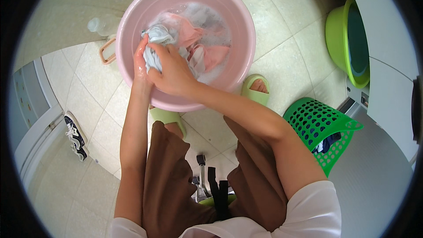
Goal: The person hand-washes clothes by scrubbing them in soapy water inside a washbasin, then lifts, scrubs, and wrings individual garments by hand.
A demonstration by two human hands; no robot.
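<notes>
A pink plastic basin (pixel 243 16) holds sudsy water. Both of my hands are over its left part, gripping a wet, bunched light grey-blue cloth (pixel 158 35). My left hand (pixel 141 61) wraps the cloth's left side, and foam clings to it near the wrist. From the right, my right hand (pixel 173 71) closes on the same cloth, its fingers partly hidden by the hand and the folds. Salmon-pink fabric (pixel 214 56) with whitish parts lies in the suds to the right of my hands. White foam (pixel 201 13) covers much of the water.
Green slippers (pixel 256 89) are on my feet by the basin's near rim. A green perforated laundry basket (pixel 310 119) with dark clothes stands at right, below a lime green basin (pixel 337 39). Left are a clear bottle (pixel 104 26), a peach-coloured handle (pixel 105 53) and dark sneakers (pixel 75 132).
</notes>
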